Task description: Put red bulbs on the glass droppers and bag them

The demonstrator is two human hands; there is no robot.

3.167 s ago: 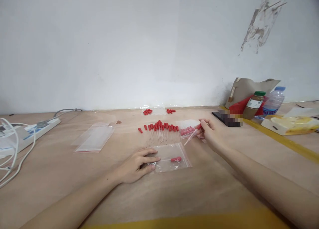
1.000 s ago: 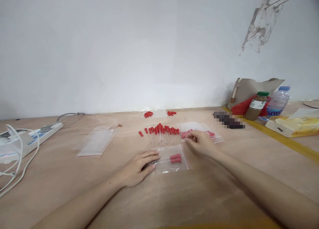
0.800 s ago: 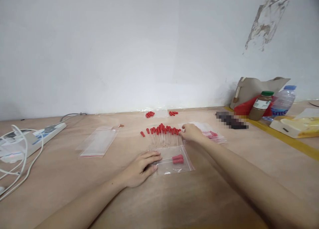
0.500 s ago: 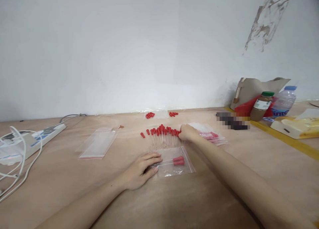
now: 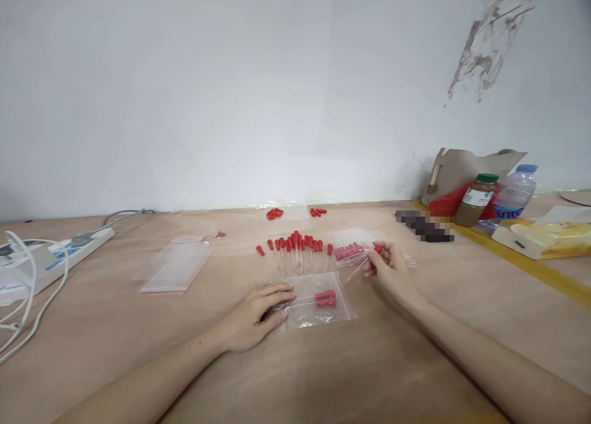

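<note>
My left hand (image 5: 256, 316) lies with its fingers stretched out and thumb apart, resting on the left end of a clear zip bag (image 5: 305, 319). Inside that bag are two droppers with red rubber bulbs (image 5: 325, 298), their thin glass tubes pointing left. Between its thumb and fingers my right hand (image 5: 390, 267) pinches another dropper (image 5: 357, 269) by the red bulb; the tube slants down left, its tip close to the bag's right edge. A fanned group of loose droppers (image 5: 296, 242) lies just beyond the bag, bulbs toward the wall.
Flat zip bags (image 5: 173, 267) lie at left, near a white power strip (image 5: 87, 252) with cables. Filled bags (image 5: 353, 252) are stacked behind my right hand. Loose red bulbs (image 5: 274, 214) sit by the wall. At right are a brown bottle (image 5: 478, 199), a water bottle (image 5: 517, 190) and a tissue pack (image 5: 545, 236).
My right hand has drawn back to the right from the loose group, bringing a dropper with it. My left hand stays on the bag. The view has shifted slightly.
</note>
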